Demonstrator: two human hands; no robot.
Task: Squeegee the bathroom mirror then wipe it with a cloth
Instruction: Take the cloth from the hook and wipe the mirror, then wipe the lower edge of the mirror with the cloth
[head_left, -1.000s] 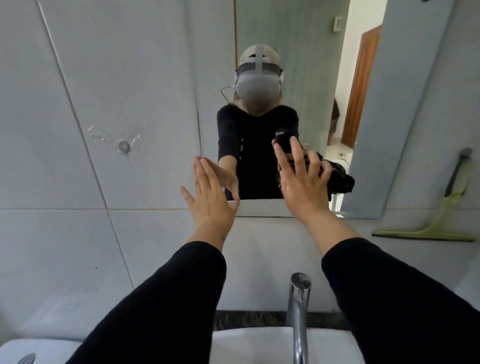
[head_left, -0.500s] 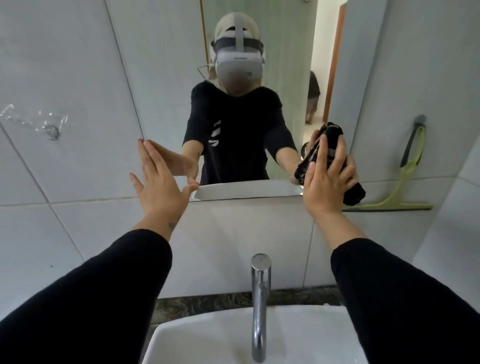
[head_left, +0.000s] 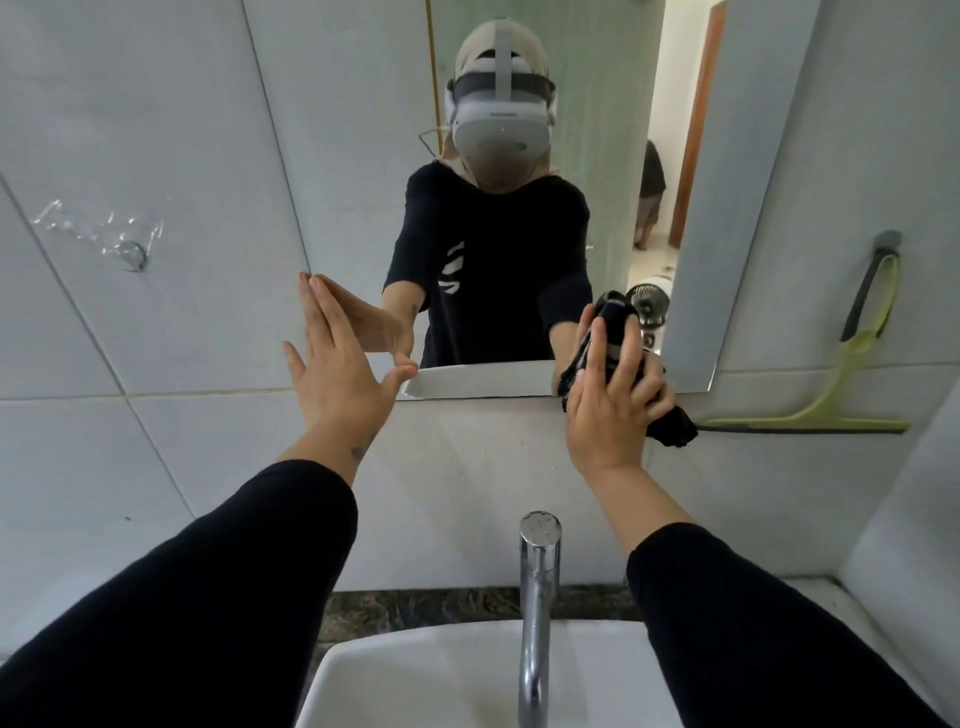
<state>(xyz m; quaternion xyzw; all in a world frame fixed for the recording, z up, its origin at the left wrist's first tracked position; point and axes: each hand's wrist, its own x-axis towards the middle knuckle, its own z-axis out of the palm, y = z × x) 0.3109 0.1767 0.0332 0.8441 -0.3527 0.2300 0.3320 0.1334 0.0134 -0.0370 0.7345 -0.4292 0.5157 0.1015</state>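
Note:
The frameless mirror (head_left: 358, 130) hangs on the tiled wall above the sink. My right hand (head_left: 605, 400) presses a bunched black cloth (head_left: 670, 426) against the mirror's lower right corner. My left hand (head_left: 343, 374) is flat and empty, fingers together, its fingertips at the mirror's lower left edge. A green squeegee (head_left: 857, 353) with a dark handle leans against the wall to the right of the mirror, and neither hand touches it.
A chrome tap (head_left: 537, 597) stands over the white basin (head_left: 415, 686) directly below my arms. A dark stone ledge (head_left: 415, 608) runs behind the basin. A clear plastic hook (head_left: 124, 249) sticks to the left wall tile. The right wall corner is close.
My right hand has slid the cloth from the mirror's lower middle rightward and down to its lower right corner. My left hand stays flat at the lower left edge. My view shifted right.

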